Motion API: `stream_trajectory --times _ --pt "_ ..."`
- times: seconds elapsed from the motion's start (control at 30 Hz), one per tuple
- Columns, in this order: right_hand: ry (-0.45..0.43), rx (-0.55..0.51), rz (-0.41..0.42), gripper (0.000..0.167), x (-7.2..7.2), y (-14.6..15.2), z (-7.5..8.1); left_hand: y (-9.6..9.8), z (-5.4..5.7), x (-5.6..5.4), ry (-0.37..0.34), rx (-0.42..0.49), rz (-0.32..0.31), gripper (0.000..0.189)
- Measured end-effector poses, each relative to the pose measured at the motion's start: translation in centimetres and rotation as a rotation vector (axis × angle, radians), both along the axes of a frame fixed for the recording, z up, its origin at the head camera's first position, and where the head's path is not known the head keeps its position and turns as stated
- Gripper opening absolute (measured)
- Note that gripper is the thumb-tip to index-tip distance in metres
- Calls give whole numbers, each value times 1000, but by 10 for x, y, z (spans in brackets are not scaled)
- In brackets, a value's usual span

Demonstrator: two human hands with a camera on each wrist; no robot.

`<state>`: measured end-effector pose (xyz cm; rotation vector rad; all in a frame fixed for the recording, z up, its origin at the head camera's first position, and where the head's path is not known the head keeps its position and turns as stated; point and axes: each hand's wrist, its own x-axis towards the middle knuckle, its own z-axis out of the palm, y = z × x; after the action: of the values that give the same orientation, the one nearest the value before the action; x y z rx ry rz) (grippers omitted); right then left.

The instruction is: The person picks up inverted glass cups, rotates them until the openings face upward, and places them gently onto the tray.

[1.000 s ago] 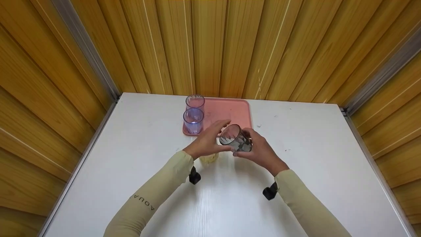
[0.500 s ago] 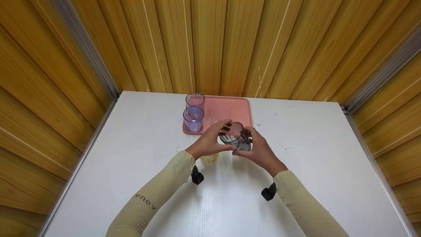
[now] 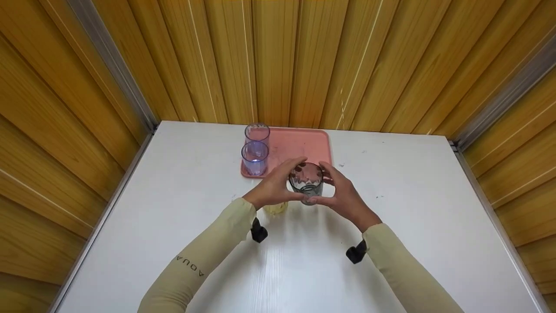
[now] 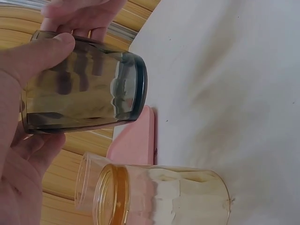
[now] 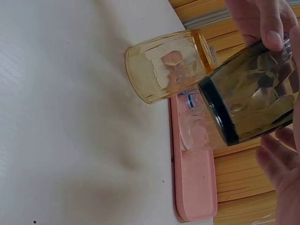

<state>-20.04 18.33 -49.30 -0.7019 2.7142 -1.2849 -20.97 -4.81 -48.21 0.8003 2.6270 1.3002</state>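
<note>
Both hands hold a smoke-grey glass tumbler (image 3: pixel 306 184) over the table, its rim toward the head camera. My left hand (image 3: pixel 276 184) curves round its left side, the thumb lying along the wall in the left wrist view. From the right, my right hand (image 3: pixel 347 198) grips it, thumb at the front and fingers behind the rim. An amber glass tumbler (image 5: pixel 164 65) stands on the table below, mostly hidden by my left hand in the head view. Behind it in the right wrist view is a clear glass (image 5: pixel 197 129).
A pink tray (image 3: pixel 304 145) lies at the table's back edge. On its left side stand a bluish-purple glass (image 3: pixel 255 163) and, behind that, a paler purple-tinted glass (image 3: pixel 257 132). Wood-patterned walls (image 3: pixel 278 65) enclose the white table (image 3: pixel 412 208) at the back and sides.
The grey tumbler has swung from leaning left, with its base in my right hand, to more upright between both hands. My left fingers have come round it. The tray and its glasses are unmoved.
</note>
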Motion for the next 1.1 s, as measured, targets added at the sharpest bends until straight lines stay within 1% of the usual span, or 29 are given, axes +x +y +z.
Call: stream_trajectory --times 0.07,0.27,0.37,0.47,0.63,0.83,1.0,1.1 --pt "2 15 4 102 1 -1 2 0 0 1 1 -1 -6 98" --pt "1 43 9 107 2 -5 6 2 3 5 -31 -2 -12 101" --pt "14 49 21 103 2 -6 6 2 3 7 -33 5 -24 101" --pt "27 37 28 95 2 -6 6 3 2 7 -33 16 -33 101" --pt "59 11 35 88 1 -5 6 3 1 7 -45 28 -26 102" --pt "93 -1 1 88 2 -4 6 4 -1 7 -58 70 -14 104" --pt "141 -52 -30 87 3 -4 7 6 -7 8 -76 113 2 106" --pt "152 -85 -49 87 4 -5 9 8 -9 8 -92 131 18 105"
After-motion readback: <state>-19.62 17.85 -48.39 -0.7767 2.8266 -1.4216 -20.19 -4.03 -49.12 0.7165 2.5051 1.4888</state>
